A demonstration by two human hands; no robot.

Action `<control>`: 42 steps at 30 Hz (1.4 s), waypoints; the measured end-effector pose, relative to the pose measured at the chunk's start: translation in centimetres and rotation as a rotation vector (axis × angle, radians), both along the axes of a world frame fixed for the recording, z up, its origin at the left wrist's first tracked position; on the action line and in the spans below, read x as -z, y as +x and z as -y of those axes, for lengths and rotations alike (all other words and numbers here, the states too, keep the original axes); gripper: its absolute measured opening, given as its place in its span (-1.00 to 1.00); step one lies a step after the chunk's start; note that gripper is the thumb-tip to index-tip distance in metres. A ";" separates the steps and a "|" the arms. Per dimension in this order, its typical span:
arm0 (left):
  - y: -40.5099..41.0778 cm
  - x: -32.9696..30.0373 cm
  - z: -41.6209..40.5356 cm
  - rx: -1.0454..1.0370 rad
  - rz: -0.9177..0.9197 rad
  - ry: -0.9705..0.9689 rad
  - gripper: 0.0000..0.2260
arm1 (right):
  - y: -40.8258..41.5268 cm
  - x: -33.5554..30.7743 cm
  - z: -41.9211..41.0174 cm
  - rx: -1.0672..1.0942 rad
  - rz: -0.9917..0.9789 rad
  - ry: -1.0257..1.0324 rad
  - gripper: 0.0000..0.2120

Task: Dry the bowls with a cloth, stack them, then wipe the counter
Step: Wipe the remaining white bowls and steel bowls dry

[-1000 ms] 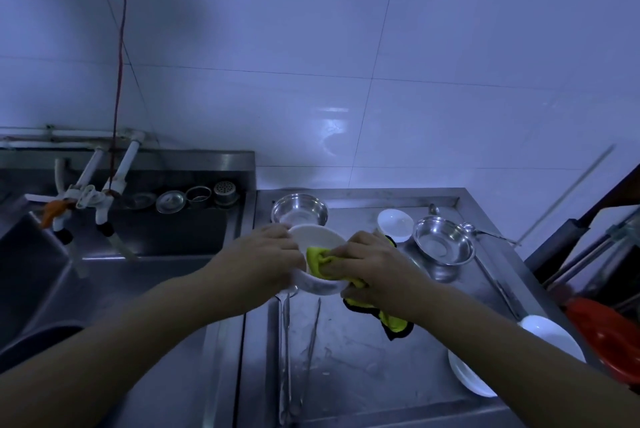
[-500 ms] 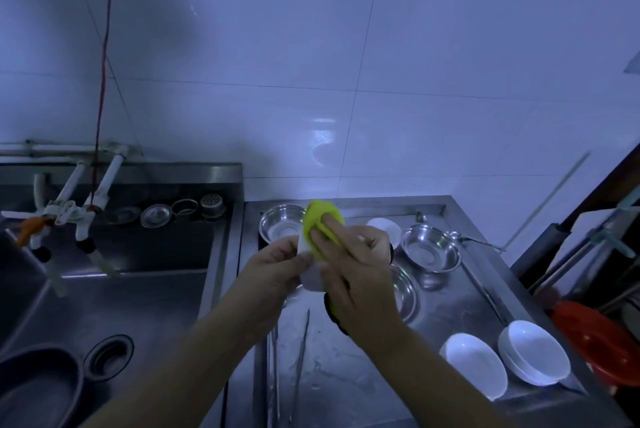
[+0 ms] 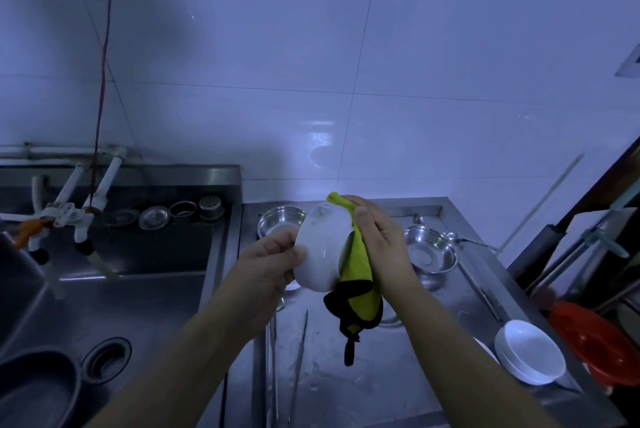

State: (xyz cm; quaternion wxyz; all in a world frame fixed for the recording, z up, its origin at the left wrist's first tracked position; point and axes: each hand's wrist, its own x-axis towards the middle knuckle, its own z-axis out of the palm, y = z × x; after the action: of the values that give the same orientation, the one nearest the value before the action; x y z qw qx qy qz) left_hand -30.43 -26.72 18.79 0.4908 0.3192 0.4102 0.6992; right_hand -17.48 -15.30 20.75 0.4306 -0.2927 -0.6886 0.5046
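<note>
Glossy round bowl (image 3: 323, 251); soft yellow cloth (image 3: 358, 275).

likely a kitchen: steel sink (image 3: 104, 289), taps (image 3: 83, 216), tiled wall (image 3: 346, 64).

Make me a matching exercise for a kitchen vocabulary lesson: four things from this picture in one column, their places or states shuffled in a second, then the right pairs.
Things:
1. white bowl
2. yellow cloth
3. stacked white bowls
4. sink strainer

Places or states:
A. on the ledge behind the sink basin
B. hanging under the right hand
C. held on its side by the left hand
D. at the counter's near right corner

Pairs: 1-C, 2-B, 3-D, 4-A
</note>
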 end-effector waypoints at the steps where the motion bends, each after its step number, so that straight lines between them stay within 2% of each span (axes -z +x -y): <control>1: -0.2 0.0 0.1 -0.006 0.028 0.004 -0.81 | 0.2 0.2 0.0 -0.007 0.014 -0.014 -0.75; 6: -1.3 0.5 0.2 -0.085 0.177 -0.025 -0.67 | 1.2 0.4 -0.4 0.094 0.121 0.162 -0.73; 10: -0.8 0.4 -0.5 -0.082 0.305 -0.020 -0.71 | -0.1 0.5 1.9 0.119 0.309 0.647 -0.65; 14: -1.1 0.2 -0.5 -0.084 0.410 -0.020 -0.73 | 0.1 1.9 3.5 0.067 0.248 0.873 -0.71; 19: -2.0 -0.4 -0.2 -0.125 0.437 0.022 -0.73 | 2.0 2.5 3.3 -0.001 0.206 0.814 -0.74; 23: -1.6 -0.3 0.1 -0.096 0.362 -0.026 -0.73 | 1.5 1.1 2.2 0.133 0.227 0.742 -0.75; 26: -1.3 -0.2 0.1 -0.086 0.356 -0.023 -0.76 | 0.2 0.3 2.3 0.172 0.270 0.794 -0.76; 33: -2.3 -1.1 0.5 -0.093 0.329 -0.010 -0.75 | 1.4 1.5 2.8 0.016 0.272 0.905 -0.72; 37: -2.1 -1.0 0.9 -0.127 0.341 -0.051 -0.75 | 2.1 1.0 1.6 0.088 0.343 0.961 -0.75; 40: -0.8 -1.0 0.4 -0.154 0.282 -0.066 -0.80 | 0.6 -0.5 1.4 0.159 0.288 0.832 -0.72; 42: 0.2 -1.0 0.1 -0.155 0.267 -0.062 -0.83 | -1.0 -1.1 2.0 0.118 0.314 0.777 -0.65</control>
State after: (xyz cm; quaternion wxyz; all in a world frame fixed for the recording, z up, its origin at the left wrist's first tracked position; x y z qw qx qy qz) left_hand -30.22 -26.82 19.80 0.4953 0.1755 0.3861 0.7581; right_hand -18.51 -17.28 21.88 0.4269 -0.2210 -0.8670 0.1313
